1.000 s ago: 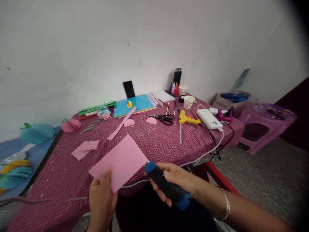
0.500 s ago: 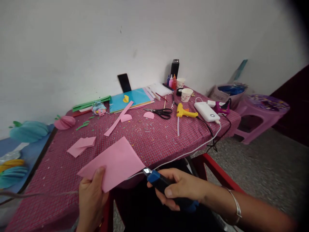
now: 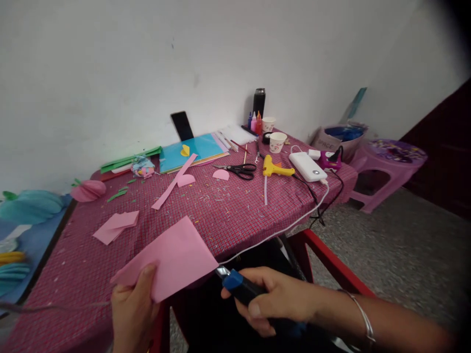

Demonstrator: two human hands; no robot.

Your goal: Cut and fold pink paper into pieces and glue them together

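Observation:
Pinched between the thumb and fingers of my left hand is a folded sheet of pink paper, held tilted over the table's near edge. My right hand is wrapped round a black and blue utility knife. Its metal tip is at the right corner of the pink paper; whether the blade is inside the fold I cannot tell. On the checked tablecloth beyond lie pink paper pieces, a long pink strip and two pink half-circles, one of them beside black-handled scissors.
A yellow glue gun and a white power bank with trailing cables lie at the right. Paper cups, paint bottles and a black flask stand behind. Coloured sheets and a phone are against the wall. A pink stool stands right.
The view has shifted slightly, so the table's things appear further left. Both hands keep their holds, and the knife tip stays at the paper's right corner.

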